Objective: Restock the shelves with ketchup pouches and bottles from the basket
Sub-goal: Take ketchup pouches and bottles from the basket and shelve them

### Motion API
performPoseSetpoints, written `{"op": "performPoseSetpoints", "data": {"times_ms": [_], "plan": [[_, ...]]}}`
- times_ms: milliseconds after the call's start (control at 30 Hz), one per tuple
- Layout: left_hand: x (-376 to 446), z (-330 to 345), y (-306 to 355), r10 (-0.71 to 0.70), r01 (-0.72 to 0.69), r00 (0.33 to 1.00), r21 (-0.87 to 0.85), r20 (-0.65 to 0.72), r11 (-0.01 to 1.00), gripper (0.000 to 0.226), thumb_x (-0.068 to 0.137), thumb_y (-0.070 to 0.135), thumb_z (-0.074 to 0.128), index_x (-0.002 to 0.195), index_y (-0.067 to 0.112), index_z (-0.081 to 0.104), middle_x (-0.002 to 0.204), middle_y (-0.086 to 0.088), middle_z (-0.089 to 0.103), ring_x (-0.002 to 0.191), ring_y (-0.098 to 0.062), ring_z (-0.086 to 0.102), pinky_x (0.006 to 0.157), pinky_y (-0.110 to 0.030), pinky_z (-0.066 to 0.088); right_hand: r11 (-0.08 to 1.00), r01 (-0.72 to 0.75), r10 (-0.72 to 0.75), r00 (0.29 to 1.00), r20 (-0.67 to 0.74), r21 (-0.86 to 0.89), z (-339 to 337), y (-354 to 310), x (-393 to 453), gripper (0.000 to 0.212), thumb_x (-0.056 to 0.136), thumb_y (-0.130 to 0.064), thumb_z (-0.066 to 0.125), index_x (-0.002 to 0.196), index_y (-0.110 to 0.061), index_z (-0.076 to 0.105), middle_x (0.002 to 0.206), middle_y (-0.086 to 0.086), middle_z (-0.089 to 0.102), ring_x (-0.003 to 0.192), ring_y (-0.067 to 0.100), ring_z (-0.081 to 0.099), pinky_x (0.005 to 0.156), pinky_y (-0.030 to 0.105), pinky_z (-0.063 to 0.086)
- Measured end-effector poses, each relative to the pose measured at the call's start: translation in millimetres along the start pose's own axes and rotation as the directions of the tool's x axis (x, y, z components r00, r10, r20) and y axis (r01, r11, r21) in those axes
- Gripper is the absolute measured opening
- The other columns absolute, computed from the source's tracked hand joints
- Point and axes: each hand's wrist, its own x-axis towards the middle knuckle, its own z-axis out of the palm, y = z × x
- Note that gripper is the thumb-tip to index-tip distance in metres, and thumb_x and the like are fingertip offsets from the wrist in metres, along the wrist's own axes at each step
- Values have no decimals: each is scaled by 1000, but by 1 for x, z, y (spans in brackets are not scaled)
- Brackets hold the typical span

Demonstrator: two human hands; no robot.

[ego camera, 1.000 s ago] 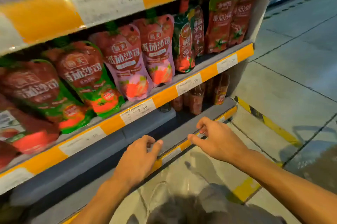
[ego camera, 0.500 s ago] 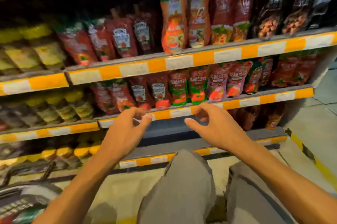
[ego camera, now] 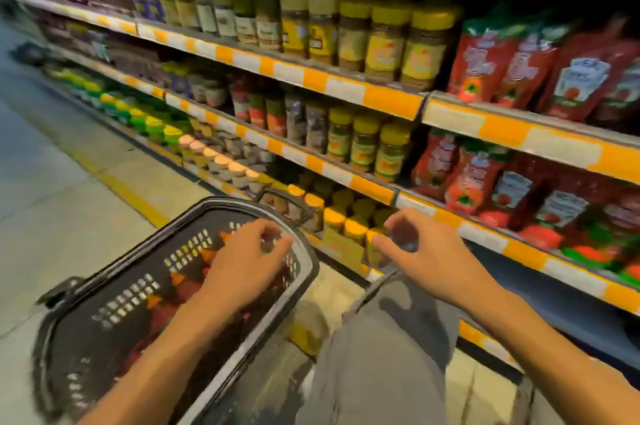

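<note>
My left hand [ego camera: 247, 262] over basket [ego camera: 308, 272], right hand [ego camera: 420, 251] beside; fingers loosely curled, empty. Grip one ketchup pouch [ego camera: 162, 317] by top.

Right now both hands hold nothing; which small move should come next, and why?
Probably lower the left hand into the basket and grasp a red item: it hovers over the basket's contents, while the right hand hangs empty near the shelf.

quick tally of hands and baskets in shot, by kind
hands: 2, the left hand over the basket and the right hand before the shelves
basket: 1
total: 3
</note>
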Motion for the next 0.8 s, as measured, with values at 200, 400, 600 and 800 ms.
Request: {"op": "performPoseSetpoints", "data": {"times_ms": [200, 400, 600, 800], "plan": [[-37, -25, -106, -299, 298, 948, -32, -112, 954, 23, 93, 53, 58, 99, 31, 60, 99, 9, 63, 91, -12, 61, 83, -37, 51, 992, 129, -122, 968, 220, -15, 95, -50, 45, 28, 89, -54, 66, 96, -28, 58, 91, -10, 65, 86, 11, 63, 77, 40, 54], [-65, -25, -172, -536, 536, 837, -37, -111, 844, 35, 95, 53, 56, 113, 24, 57, 110, 2, 62, 99, -18, 60, 84, -35, 49, 971, 237, -206, 891, 404, -29, 175, -77, 68, 31, 93, -54, 62, 100, -25, 54, 91, -11, 60, 83, 8, 59, 70, 34, 48], [-65, 3, -222, -688, 680, 719, -106, -99, 726, 42, 92, 55, 58, 111, 19, 47, 91, 4, 59, 78, -9, 57, 71, -36, 47, 959, 274, -187, 804, 565, -71, 244, -92, 86, 34, 94, -49, 63, 104, -19, 51, 90, 4, 63, 81, 21, 60, 70, 39, 46], [-54, 36, -258, -825, 769, 562, -400, 52, 498, 64, 88, 59, 62, 129, 14, 41, 119, -4, 58, 101, -21, 56, 84, -37, 47, 966, 237, -95, 700, 708, -104, 324, -95, 102, 58, 90, -52, 67, 126, -10, 47, 109, 6, 60, 100, 29, 58, 78, 34, 43]]}}
